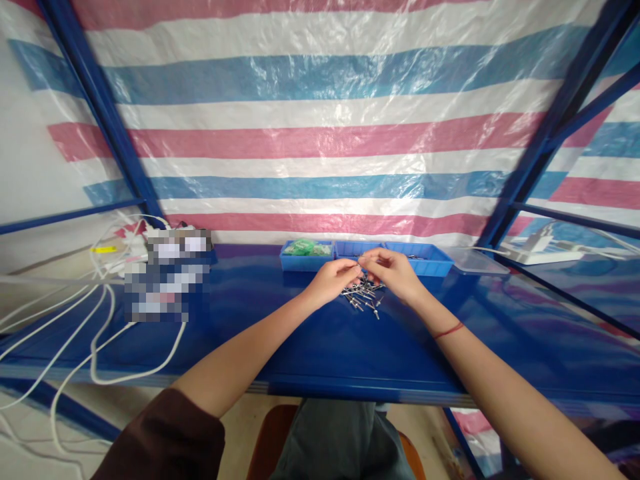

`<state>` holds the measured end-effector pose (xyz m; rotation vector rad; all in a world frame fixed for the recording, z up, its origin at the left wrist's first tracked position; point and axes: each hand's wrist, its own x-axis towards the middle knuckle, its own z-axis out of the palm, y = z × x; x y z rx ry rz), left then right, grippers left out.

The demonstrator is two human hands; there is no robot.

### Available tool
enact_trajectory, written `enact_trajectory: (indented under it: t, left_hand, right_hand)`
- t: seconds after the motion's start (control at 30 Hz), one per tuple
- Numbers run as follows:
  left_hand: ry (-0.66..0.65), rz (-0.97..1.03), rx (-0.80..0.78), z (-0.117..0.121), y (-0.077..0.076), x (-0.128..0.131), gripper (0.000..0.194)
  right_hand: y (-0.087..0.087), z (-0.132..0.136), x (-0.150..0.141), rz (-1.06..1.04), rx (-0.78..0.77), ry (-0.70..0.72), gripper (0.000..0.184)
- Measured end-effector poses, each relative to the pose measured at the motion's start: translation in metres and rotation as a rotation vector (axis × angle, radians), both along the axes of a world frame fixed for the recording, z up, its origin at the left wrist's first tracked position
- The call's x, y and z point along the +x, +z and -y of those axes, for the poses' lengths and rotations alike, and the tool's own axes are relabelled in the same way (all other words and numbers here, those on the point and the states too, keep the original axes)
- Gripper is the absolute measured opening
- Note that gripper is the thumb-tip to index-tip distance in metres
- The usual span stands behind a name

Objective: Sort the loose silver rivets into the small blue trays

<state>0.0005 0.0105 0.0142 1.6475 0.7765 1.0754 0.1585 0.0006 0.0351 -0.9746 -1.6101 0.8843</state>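
A person's left hand (336, 279) and right hand (395, 270) meet at the fingertips — whether they pinch anything cannot be told — over loose metal pins (361, 292) on a blue table (345, 353). Just beyond the hands sits a blue bin (434, 268), green pieces (306, 248) inside; farther back, a striped sheet (320, 143).

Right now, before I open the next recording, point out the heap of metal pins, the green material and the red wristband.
Metal pins (363, 293): head view, middle of the heap.
Green material (306, 247): head view, its top.
Red wristband (449, 331): head view, its visible strand.
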Motion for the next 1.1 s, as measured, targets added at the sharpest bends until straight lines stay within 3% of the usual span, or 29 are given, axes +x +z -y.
enact_trajectory:
  t: [0.13, 0.33, 0.5, 0.6, 0.73, 0.83, 0.97, 1.1]
  left_hand:
    - [-0.018, -0.045, 0.056, -0.001, -0.003, -0.001, 0.025]
    - [0.237, -0.084, 0.332, -0.003, -0.001, -0.002, 0.017]
    - [0.345, -0.194, 0.375, -0.005, 0.0, -0.005, 0.021]
    - [0.37, -0.31, 0.42, -0.006, 0.0, -0.009, 0.027]
    - [0.31, -0.522, 0.587, -0.008, 0.001, -0.016, 0.019]
    - [0.241, -0.66, 0.659, -0.01, 0.0, -0.021, 0.022]
    - [0.212, -0.832, 0.688, -0.011, -0.005, -0.023, 0.026]
    - [0.264, -0.915, 0.705, -0.01, -0.007, -0.021, 0.027]
  right_hand:
    - [0.001, 0.001, -0.001, 0.015, 0.031, 0.01, 0.03]
    - [0.003, 0.001, -0.001, 0.113, 0.206, 0.02, 0.025]
    - [-0.001, -0.009, 0.006, 0.256, 0.255, -0.04, 0.031]
    - [-0.002, -0.019, 0.023, 0.354, 0.275, -0.287, 0.036]
    - [-0.003, -0.03, 0.057, 0.494, 0.276, -0.709, 0.036]
    - [-0.003, -0.034, 0.076, 0.593, 0.159, -0.857, 0.039]
    - [-0.001, -0.033, 0.075, 0.648, 0.142, -0.808, 0.045]
    - [0.001, -0.026, 0.054, 0.728, 0.271, -0.506, 0.034]
